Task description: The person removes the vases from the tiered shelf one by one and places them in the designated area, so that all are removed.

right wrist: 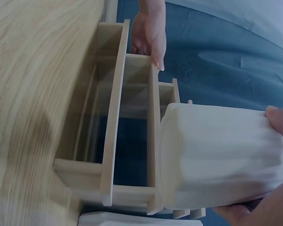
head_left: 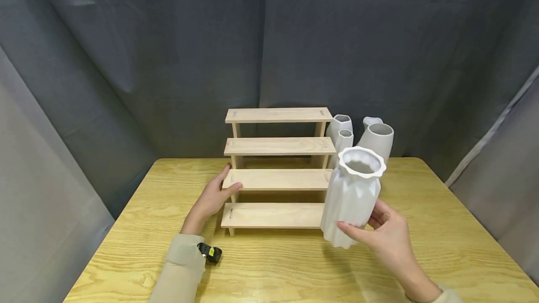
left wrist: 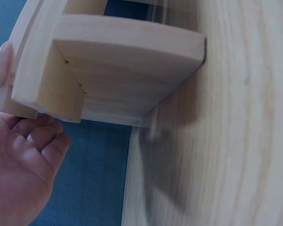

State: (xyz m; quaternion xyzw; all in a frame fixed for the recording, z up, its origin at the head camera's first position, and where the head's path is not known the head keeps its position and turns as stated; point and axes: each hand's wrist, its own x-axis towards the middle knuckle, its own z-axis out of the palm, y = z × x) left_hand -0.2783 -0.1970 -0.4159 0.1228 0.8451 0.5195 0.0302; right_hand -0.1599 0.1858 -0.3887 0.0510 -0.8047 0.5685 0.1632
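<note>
A white ribbed vase (head_left: 351,205) with a scalloped rim is held in my right hand (head_left: 389,235), thumb at the near side and fingers behind. It hangs slightly tilted in front of the right end of a four-tier wooden stand (head_left: 275,179). My left hand (head_left: 214,195) grips the left end of the stand's second board from the bottom, thumb on top. In the left wrist view, curled fingers (left wrist: 42,136) show beside the stand's side piece. From the right wrist, the vase's base (right wrist: 172,155) overlaps the stand's boards.
Behind the held vase, several more white vases stand at the stand's right, among them a wide-mouthed one (head_left: 376,141) and a slim one (head_left: 345,139). The stand rests on a wood-grain table (head_left: 261,270). Dark grey curtains (head_left: 189,60) hang behind the table.
</note>
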